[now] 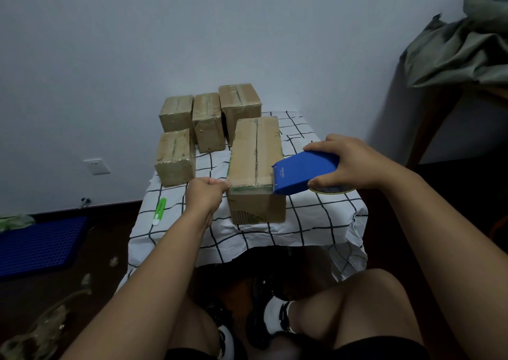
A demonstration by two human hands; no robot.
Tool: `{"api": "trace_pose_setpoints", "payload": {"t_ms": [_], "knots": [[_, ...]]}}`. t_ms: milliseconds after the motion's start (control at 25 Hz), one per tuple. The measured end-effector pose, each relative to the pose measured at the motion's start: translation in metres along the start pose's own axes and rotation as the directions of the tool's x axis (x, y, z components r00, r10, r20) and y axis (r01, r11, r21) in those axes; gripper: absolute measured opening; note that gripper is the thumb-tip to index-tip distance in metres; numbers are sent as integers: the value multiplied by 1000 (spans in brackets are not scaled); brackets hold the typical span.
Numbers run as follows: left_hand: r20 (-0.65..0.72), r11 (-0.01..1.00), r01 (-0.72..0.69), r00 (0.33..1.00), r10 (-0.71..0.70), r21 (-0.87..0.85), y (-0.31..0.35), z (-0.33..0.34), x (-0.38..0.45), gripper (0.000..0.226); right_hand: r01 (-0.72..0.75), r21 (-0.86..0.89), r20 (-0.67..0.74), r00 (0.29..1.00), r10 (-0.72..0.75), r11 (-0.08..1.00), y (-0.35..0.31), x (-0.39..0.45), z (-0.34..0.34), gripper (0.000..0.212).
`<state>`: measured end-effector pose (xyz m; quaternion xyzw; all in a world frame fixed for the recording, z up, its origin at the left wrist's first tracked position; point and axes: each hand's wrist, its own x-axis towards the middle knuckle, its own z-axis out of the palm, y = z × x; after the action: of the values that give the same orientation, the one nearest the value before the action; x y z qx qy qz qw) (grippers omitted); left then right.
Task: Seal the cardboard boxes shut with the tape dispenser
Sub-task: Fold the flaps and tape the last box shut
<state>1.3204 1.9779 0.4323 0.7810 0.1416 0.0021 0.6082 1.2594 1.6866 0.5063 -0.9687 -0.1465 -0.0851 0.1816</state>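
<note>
Key relation: the long brown cardboard box (255, 167) is laid with its long axis from 12 to 6 o'clock; the tape is being stretched across its near end, from 9 to 3 o'clock.
Left hand (204, 194): fingers clenched, apparently pinching the tape end at the box's near left corner.
Right hand (349, 164): fingers grasping the blue metal tape dispenser (305, 172), held at the box's near right corner.
Count: five cardboard boxes on the checked-cloth bench (316, 216); four smaller taped boxes (209, 120) at 11 o'clock; one dispenser.
Also seen: a green and white cutter (159, 211) at 9 o'clock.
</note>
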Motion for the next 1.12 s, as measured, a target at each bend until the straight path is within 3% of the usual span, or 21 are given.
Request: {"api": "trace_pose_setpoints", "payload": {"t_ms": [200,320,440,520,640,760,1120], "knots": [[-41,997,-45,998,48,65,-2,0,-2,14,3,-1,11,1000,-3,1000,-1,1,1,67],[-48,909,-272,952,302,315,-3,4,-9,7,-6,-6,18,1000,6,1000,0,1,2,68],[80,531,-521,760,645,668,-8,10,-18,18,-14,-7,22,1000,15,1000,1,1,2,67],[231,261,-604,613,755,753,-11,16,-22,21,-15,-13,33,999,15,1000,2,2,3,67],[367,103,-679,511,778,727,-16,32,-32,35,-30,-15,38,999,31,999,8,-1,2,67],[413,80,-701,503,759,708,-17,44,-42,40,-40,10,32,999,40,999,11,-4,6,66],[383,95,-594,623,682,799,-19,59,-47,46,-32,86,15,999,31,996,20,-11,14,68]]}}
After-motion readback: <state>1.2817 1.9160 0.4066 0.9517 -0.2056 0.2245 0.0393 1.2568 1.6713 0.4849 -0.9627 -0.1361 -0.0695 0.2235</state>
